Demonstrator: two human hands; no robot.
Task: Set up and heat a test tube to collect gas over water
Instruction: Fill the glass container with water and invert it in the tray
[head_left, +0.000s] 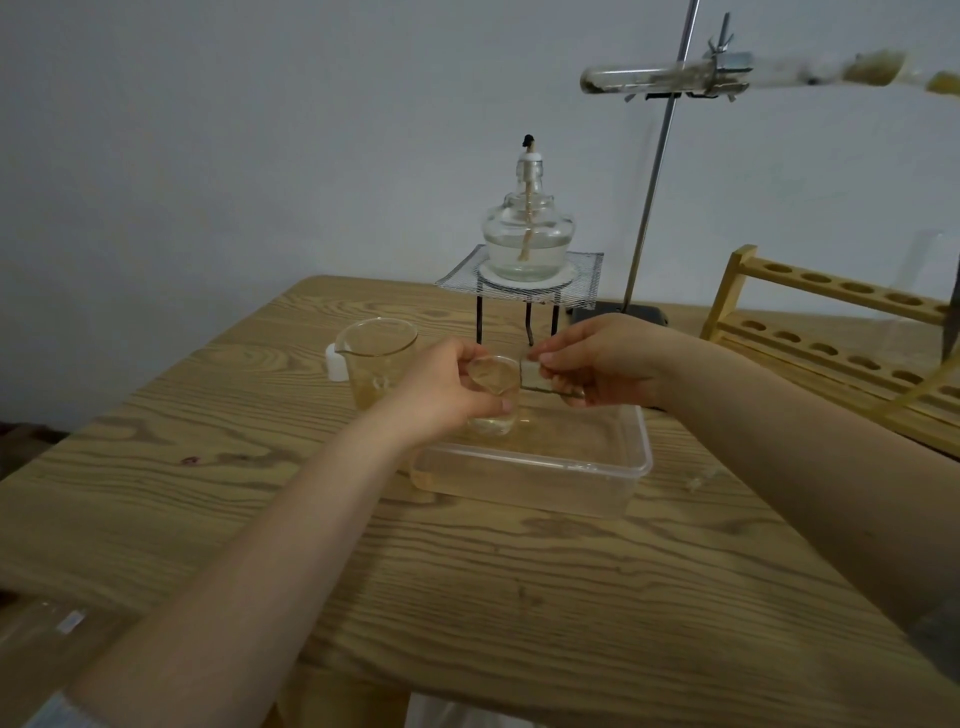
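Observation:
My left hand (441, 389) grips a small clear glass bottle (493, 400) full of water, held upright over the left end of a clear plastic tub (597, 467) of water. My right hand (602, 364) pinches a small square glass plate (545, 382) at the bottle's rim, its edge touching the mouth. An unlit alcohol lamp (527, 234) stands on wire gauze (582, 280) over a tripod behind the tub. A test tube (649, 75) is clamped nearly level on a retort stand (660, 171) at upper right, with a yellowish rubber tube (940, 80) leaving its stopper.
A glass beaker (376, 364) stands left of my left hand, with a small white cap (335, 364) beside it. A wooden test tube rack (831, 343) sits at the right on the wooden table (208, 493). The rubber tube hangs down past the rack.

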